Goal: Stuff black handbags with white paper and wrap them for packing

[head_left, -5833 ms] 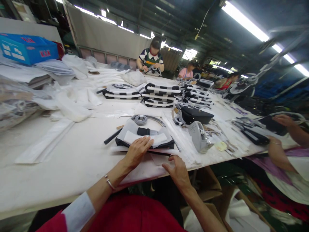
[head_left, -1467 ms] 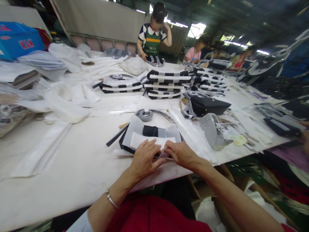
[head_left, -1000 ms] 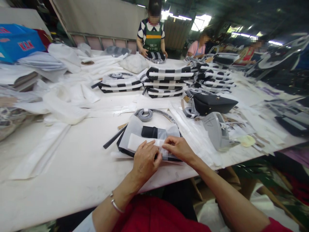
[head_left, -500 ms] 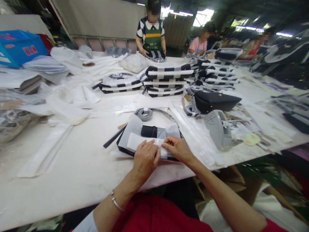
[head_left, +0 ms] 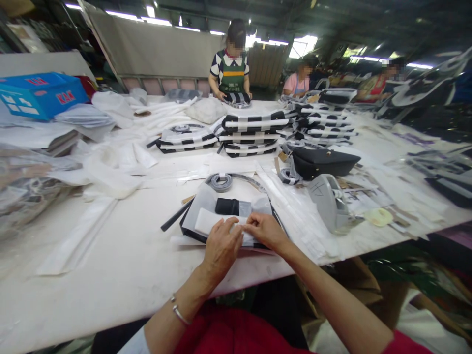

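Beyond the work, a dim workshop with a tall grey partition (head_left: pixel 162 56) fills the top of the head view, and a broad white worktable (head_left: pixel 155 270) spans the frame below it.

At the centre lies a flat black bag (head_left: pixel 190 232), largely covered by a translucent white sheet (head_left: pixel 201 199), with a thick white foam strip (head_left: pixel 205 221) along its near side. The person's left hand (head_left: pixel 223 246) rests over the strip, fingers laid out rather than gripping; the right hand (head_left: pixel 268 232) has its thumb and fingertips pinched together just beside it, though what is caught between them cannot be told.

Covering looks partly done: sheet and strip lie in place, and 1 coiled grey strap (head_left: pixel 221 182), just above the bag, has a white band round it. Less finished, it seems, are the bag's bare black left edge and the strip's unbanded left part; the 2 hands hide its middle.

At upper centre stands a stack of black bags with white bands (head_left: pixel 254 125). Right of centre, a grey tape dispenser (head_left: pixel 322 201) and a pile of clear plastic strips (head_left: pixel 295 211) crowd the right side without blocking the hands. One blue cardboard box (head_left: pixel 44 96) sits at upper left.
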Demonstrator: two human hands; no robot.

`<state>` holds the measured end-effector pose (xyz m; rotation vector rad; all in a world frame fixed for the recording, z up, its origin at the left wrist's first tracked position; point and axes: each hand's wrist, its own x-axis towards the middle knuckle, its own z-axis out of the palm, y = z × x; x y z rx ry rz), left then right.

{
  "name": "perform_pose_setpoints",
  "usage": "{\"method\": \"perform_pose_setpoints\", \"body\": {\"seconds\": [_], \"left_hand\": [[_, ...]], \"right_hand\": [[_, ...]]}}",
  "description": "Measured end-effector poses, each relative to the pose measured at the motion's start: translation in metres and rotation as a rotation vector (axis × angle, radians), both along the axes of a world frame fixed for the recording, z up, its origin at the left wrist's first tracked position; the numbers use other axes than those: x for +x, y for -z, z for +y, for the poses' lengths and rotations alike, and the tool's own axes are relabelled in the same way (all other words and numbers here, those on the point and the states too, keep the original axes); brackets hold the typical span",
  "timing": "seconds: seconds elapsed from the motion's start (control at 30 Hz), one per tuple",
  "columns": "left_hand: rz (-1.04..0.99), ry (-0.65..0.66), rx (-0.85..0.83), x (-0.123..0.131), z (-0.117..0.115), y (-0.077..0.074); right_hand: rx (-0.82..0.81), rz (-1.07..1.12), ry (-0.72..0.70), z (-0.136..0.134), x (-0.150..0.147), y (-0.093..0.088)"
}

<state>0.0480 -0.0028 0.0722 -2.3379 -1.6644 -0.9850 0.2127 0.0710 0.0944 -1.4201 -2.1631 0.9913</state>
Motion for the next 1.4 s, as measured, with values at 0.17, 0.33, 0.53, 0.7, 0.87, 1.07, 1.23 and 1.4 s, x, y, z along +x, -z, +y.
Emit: {"method": "perform_pose_setpoints", "body": {"seconds": [0.17, 0.33, 0.53, 0.7, 0.87, 1.07, 1.23, 1.4], "left_hand": [[0.048, 0.190, 0.011, -0.009, -0.006, 0.004], [0.089, 0.223, -0.047, -0.013, -0.010, 0.002], [0.100, 0.263, 0.000, -0.015, -0.010, 0.003], [0.126, 0.259, 0.036, -0.018, -0.010, 0.004], [0.136, 0.289, 0.004, -0.019, -0.010, 0.005], [0.153, 0.249, -0.039, -0.014, -0.010, 0.006], [0.159, 0.217, -0.013, -0.011, -0.008, 0.004], [0.140, 0.211, 0.016, -0.011, -0.008, 0.004]], "right_hand": [[0.007, -0.020, 0.007, 0.001, -0.001, 0.000], [0.033, -0.002, 0.031, 0.000, 0.000, 0.000], [0.011, 0.035, 0.057, 0.000, 0.002, 0.003], [-0.008, 0.067, 0.058, 0.000, 0.002, 0.005], [-0.026, 0.062, 0.088, 0.000, 0.001, 0.005], [-0.007, 0.027, 0.110, 0.000, 0.000, 0.000], [0.049, -0.031, 0.138, 0.000, -0.006, -0.003], [-0.007, 0.196, 0.250, 0.003, 0.010, -0.022]]}}
